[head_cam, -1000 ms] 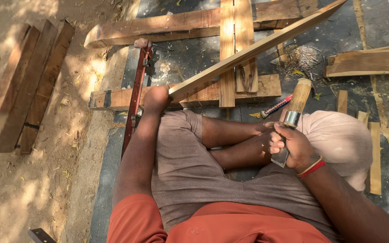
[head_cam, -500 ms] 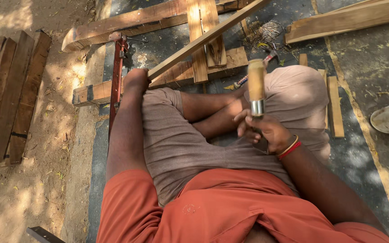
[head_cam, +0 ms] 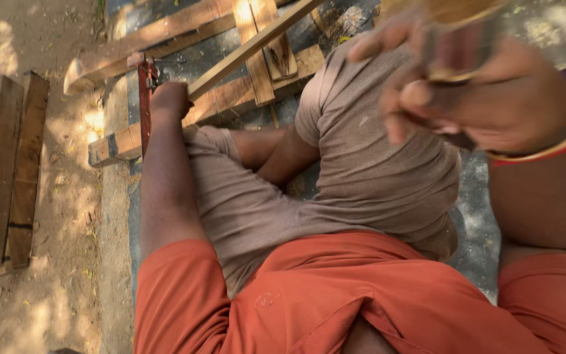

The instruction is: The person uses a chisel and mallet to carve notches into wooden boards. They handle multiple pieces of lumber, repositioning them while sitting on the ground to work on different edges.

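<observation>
The person is sitting cross-legged on the ground, wearing an orange shirt and grey-brown shorts. The left hand is reaching out at the end of a straight arm and closing around the near end of a long wooden strip, which is slanting up and away to the right. That strip is lying across a rough frame of wooden boards resting on a dark mat in front of the knees. Just beside the left hand, a red metal clamp is standing along the edge of the frame.

The right hand is lifted close to the camera and is blurring; its fingers are curling shut around a wooden-handled tool, whose working end I cannot make out. A red and gold bangle is sitting on that wrist.

Off to the left, several dark planks are lying side by side on the sandy ground, well apart from the frame.
</observation>
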